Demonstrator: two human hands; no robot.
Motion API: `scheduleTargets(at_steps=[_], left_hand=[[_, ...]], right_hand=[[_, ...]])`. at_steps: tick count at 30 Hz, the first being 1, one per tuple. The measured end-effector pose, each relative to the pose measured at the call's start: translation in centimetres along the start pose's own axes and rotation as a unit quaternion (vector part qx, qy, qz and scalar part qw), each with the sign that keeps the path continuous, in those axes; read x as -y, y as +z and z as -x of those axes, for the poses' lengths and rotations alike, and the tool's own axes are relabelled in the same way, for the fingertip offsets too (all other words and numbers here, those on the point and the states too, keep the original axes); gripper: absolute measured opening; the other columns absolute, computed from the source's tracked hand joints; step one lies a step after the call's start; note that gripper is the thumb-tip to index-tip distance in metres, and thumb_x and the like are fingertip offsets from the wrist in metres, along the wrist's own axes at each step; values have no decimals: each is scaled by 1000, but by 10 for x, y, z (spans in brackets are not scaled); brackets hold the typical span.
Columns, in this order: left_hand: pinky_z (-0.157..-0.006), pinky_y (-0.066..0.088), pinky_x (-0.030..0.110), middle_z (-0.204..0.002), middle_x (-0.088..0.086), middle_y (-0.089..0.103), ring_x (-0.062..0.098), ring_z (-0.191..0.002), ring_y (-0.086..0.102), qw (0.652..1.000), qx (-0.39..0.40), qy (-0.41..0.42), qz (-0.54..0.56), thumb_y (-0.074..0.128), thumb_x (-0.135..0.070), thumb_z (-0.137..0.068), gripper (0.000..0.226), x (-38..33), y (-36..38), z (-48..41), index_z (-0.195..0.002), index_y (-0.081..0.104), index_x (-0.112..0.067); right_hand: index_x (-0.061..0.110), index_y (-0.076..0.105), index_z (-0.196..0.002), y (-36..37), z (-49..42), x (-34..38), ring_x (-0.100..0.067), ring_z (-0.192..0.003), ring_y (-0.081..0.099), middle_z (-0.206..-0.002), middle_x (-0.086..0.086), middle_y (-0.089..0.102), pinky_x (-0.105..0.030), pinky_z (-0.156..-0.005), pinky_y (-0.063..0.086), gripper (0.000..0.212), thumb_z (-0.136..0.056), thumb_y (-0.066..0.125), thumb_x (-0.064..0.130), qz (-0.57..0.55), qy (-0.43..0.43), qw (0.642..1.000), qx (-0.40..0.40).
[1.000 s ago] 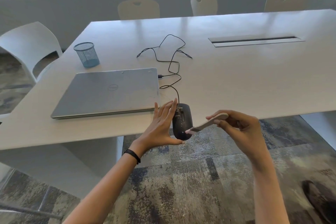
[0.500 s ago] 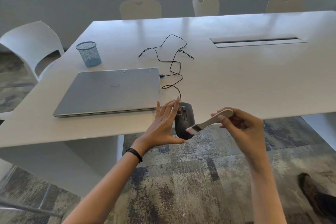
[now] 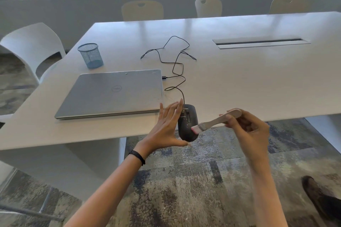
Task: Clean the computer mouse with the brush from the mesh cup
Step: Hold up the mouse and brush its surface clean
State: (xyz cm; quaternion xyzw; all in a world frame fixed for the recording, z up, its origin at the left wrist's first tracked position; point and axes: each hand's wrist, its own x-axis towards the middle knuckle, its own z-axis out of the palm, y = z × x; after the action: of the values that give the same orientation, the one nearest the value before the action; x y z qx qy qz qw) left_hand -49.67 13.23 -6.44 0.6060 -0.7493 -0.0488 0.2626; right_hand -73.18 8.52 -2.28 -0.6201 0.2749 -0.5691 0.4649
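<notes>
A black wired computer mouse (image 3: 188, 125) is held up at the table's near edge, its top facing me with pale specks near the wheel. My left hand (image 3: 166, 127) holds it between thumb under the rear and fingers along its left side. My right hand (image 3: 247, 127) grips the pale wooden handle of a small flat brush (image 3: 215, 120). The brush's bristle tip rests on the mouse's right rear. The blue mesh cup (image 3: 90, 55) stands at the table's left, with nothing seen inside it.
A closed silver laptop (image 3: 114, 92) lies left of the mouse, with the mouse's black cable (image 3: 175, 61) looping behind and plugged into its right side. White table (image 3: 249, 83) with a cable slot (image 3: 260, 42). Chairs surround it; a white chair (image 3: 31, 46) is at left.
The brush tip has shifted slightly along the right rear of the mouse between frames. My left hand keeps the mouse in about the same place.
</notes>
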Motion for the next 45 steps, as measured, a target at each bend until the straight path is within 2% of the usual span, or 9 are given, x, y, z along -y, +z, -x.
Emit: scheduleTargets(at_steps=[4,10,13,20,27,32,38,41,45], left_hand=[[-113,-22,42,-152,15,17,14,-141,2,1000,-3,3,6,72,-65,-61,132,1,0,2,-146,-13,-10],[-114,-20,45,-152,13,18,15,-142,3,1000,-2,2,15,70,-67,-62,131,0,0,1,-147,-14,-12],[-113,-22,41,-151,13,18,15,-142,3,1000,-5,3,16,67,-70,-62,130,0,-1,1,-147,-16,-16],[-112,-25,39,-151,13,17,10,-140,-1,1000,-7,4,19,72,-64,-62,130,1,-2,5,-146,-16,-15],[-114,-17,50,-152,13,18,20,-143,6,1000,-2,7,24,73,-64,-61,132,-3,0,3,-146,-13,-13],[-113,-21,44,-152,14,17,16,-142,3,1000,-5,6,29,65,-71,-62,129,-3,-2,3,-146,-15,-15],[-112,-23,41,-152,12,17,17,-143,4,999,1,3,34,74,-61,-62,130,-1,-2,7,-145,-15,-16],[-113,-22,43,-151,12,18,18,-142,5,999,-1,9,31,75,-60,-62,131,-2,-1,7,-146,-13,-13],[-114,-14,54,-152,10,18,18,-143,5,999,-1,13,30,76,-60,-62,132,-4,0,5,-146,-12,-10]], right_hand=[[26,75,-93,-12,0,-6,-17,-82,74,-87,3,77,-22,-70,58,20,-77,77,39,-35,21,999,-27],[25,76,-93,-5,7,-21,-19,-84,74,-86,0,77,-25,-72,58,22,-74,78,35,-40,57,997,28],[27,77,-92,-8,7,-27,-14,-83,74,-85,3,77,-24,-74,58,16,-76,75,25,-45,55,997,-6],[31,77,-89,-28,5,-27,-8,-80,73,-83,10,76,-23,-76,58,16,-74,75,28,-49,59,993,-88],[30,77,-89,-10,10,-21,-9,-82,73,-83,7,77,-19,-74,56,22,-76,70,14,-73,58,996,-9],[32,77,-86,-12,8,-25,-5,-77,72,-79,10,76,-18,-74,57,20,-76,70,16,-71,71,991,-85],[27,76,-84,-21,5,-27,-2,-73,71,-77,11,76,-20,-75,58,13,-75,71,19,-74,84,983,-146],[29,77,-84,-13,6,-23,-4,-73,72,-78,9,76,-20,-73,58,14,-75,71,20,-80,75,987,-115],[29,76,-88,9,11,-20,-11,-80,74,-83,5,77,-21,-72,57,14,-76,72,22,-61,56,996,-35]])
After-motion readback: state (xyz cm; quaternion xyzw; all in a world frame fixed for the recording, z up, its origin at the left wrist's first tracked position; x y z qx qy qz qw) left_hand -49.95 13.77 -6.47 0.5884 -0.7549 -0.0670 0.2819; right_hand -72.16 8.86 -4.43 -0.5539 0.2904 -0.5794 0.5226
